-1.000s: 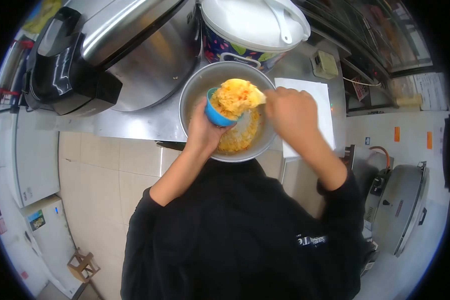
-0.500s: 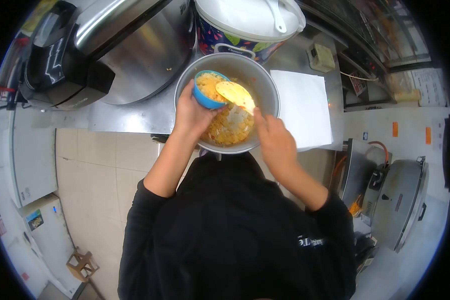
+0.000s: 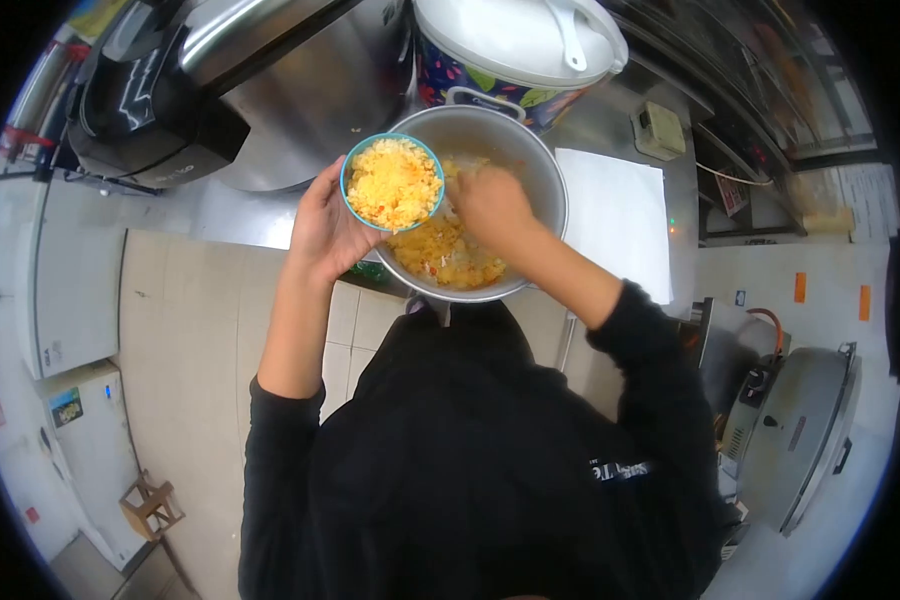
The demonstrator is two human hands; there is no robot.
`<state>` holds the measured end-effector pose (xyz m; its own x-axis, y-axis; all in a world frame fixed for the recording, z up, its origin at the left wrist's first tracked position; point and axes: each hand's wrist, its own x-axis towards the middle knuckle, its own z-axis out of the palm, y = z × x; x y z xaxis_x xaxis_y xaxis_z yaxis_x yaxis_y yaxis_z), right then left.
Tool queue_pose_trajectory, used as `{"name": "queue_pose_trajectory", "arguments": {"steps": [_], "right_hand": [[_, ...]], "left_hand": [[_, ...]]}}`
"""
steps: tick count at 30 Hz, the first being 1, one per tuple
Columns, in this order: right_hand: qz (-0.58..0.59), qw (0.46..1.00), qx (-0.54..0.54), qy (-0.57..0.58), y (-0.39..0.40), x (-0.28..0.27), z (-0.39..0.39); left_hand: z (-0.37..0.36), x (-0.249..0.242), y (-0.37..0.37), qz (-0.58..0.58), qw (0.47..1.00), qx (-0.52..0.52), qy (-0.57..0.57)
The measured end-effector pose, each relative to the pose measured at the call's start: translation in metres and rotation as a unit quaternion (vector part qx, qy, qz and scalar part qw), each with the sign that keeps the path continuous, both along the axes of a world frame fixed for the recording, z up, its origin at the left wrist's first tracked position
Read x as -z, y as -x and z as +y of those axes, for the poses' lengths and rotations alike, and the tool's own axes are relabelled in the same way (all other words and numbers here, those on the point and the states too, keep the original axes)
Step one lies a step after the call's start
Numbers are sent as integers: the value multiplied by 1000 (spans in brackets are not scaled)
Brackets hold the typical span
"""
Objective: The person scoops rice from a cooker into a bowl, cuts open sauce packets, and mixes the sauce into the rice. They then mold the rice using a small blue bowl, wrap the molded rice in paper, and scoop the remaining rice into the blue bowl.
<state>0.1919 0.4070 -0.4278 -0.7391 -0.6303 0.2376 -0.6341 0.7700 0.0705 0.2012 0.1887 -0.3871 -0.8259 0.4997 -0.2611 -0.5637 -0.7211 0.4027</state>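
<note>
My left hand is closed round a blue bowl, holding it from the left over the pot's left rim. Yellow fried rice with small orange bits fills the bowl in a mound. My right hand is closed like a fist, inside the opening of a grey metal pot, just right of the bowl. The pale yellow rice paddle it gripped in the earlier frame is hidden now. More fried rice lies in the bottom of the pot.
A flowered rice cooker with a white paddle on its lid stands behind the pot. To the left is a large steel cooker. White paper and a small pale box lie at right. A wooden stool is on the floor.
My left hand has moved the bowl left and its rice now faces up in view. My right hand has moved left and up into the pot, and the paddle has gone out of sight.
</note>
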Motion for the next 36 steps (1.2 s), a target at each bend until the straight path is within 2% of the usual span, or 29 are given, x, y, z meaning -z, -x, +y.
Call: {"name": "queue_pose_trajectory", "arguments": {"steps": [3, 6, 7, 10, 11, 14, 17, 20, 23, 26, 29, 33, 36], "right_hand": [[-122, 987, -47, -91, -40, -25, 11], [-7, 996, 33, -79, -8, -44, 25], [-23, 995, 66, -72, 12, -43, 23], [-35, 991, 9, -130, 13, -20, 24], [-66, 992, 8, -104, -8, -26, 22], [-126, 980, -24, -151, -32, -49, 33], [-53, 987, 75, -133, 12, -44, 36], [-117, 982, 56, -140, -1, -42, 32], [-120, 972, 58, -192, -13, -56, 34], [-137, 957, 114, -229, 7, -55, 32], [-261, 928, 90, -250, -8, -75, 32], [-283, 937, 54, -200, -29, -66, 28], [-293, 954, 26, -58, -38, -33, 17]], "left_hand": [[-2, 9, 1, -19, 1000, -4, -25], [-7, 14, 1, -2, 997, 16, -75], [-6, 15, -1, -9, 997, 14, -71], [-7, 12, 5, -17, 998, 6, -65], [-7, 13, 4, -20, 997, 3, -69], [-6, 15, 4, -19, 998, 0, -68], [-5, 13, 2, -31, 998, 4, -52], [-8, 17, 3, -14, 996, 18, -86], [-13, 17, -1, -5, 995, 22, -97], [-11, 18, -1, 3, 992, 44, -115], [-14, 25, -1, -2, 986, 55, -157], [-12, 23, 1, 0, 985, 66, -162], [-11, 27, 4, -4, 978, 76, -194]]}}
